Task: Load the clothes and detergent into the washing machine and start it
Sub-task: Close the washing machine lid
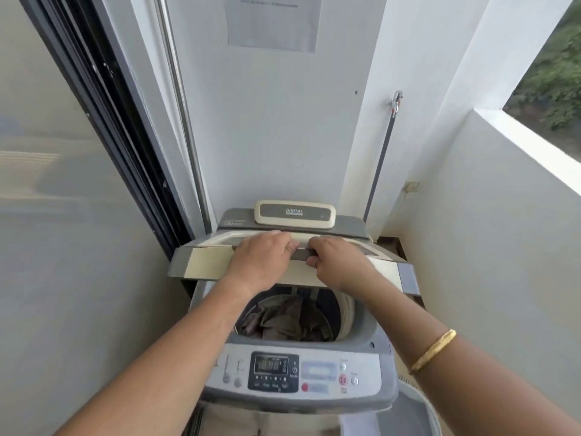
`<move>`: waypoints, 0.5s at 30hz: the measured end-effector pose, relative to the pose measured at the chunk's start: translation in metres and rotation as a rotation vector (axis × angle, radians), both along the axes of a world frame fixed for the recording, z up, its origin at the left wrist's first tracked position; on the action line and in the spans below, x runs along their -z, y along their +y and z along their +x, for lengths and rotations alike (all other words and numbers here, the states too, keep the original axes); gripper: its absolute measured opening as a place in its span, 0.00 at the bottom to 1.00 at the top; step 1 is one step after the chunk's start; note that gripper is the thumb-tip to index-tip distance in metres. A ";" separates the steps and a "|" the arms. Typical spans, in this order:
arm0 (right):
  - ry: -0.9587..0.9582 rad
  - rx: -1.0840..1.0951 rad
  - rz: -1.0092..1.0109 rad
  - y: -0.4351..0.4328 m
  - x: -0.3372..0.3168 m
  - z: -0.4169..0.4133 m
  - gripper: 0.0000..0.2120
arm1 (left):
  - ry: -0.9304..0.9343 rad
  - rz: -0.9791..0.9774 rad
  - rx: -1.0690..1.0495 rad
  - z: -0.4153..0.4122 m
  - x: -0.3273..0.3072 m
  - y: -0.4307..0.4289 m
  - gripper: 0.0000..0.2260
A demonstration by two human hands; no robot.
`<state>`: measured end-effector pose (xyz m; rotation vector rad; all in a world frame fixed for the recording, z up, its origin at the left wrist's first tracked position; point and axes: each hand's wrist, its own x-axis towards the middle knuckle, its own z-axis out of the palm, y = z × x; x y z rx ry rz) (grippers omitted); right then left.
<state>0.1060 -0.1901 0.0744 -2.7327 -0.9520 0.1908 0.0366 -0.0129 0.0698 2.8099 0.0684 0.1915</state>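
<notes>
A grey and cream top-loading washing machine (371, 328) stands in front of me in a narrow balcony corner. Its folding lid (201, 262) is partly raised over the tub. My left hand (261, 262) and my right hand (339, 262) both grip the lid's front edge, side by side. Below the lid, brown and dark clothes (283, 319) lie in the open drum. The control panel (292, 372) faces me with its digital display (272, 365) lit. No detergent container is in view.
A white wall stands behind the machine with a paper notice (273, 20) on it. A dark sliding door frame (103, 127) runs along the left. A tap (396, 102) with a grey hose hangs at the right. A low white parapet (503, 190) closes the right side.
</notes>
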 end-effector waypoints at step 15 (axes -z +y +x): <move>0.200 -0.014 -0.046 -0.013 0.156 -0.050 0.06 | 0.395 0.013 -0.110 -0.050 0.139 -0.028 0.18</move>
